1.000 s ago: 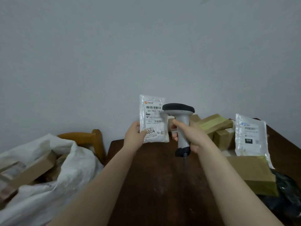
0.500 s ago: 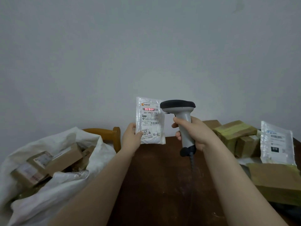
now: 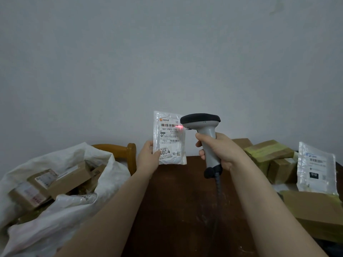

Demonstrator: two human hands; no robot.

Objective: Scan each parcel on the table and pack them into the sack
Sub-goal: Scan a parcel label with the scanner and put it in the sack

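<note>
Your left hand pinches the lower left corner of the white parcel, held upright above the far edge of the table. Your right hand grips the handle of the scanner, whose red line falls on the barcode's right end; the finer print is illegible. The frame cuts off the sack at left and the stacked boxes at right, with bare tabletop between your forearms.

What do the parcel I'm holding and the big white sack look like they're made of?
The parcel: thin, glossy plastic film, going by its crinkled shine and flat sealed edges. The sack: soft white sheet, matte and crumpled, probably woven plastic or fabric; the weave is too fine to see.
</note>
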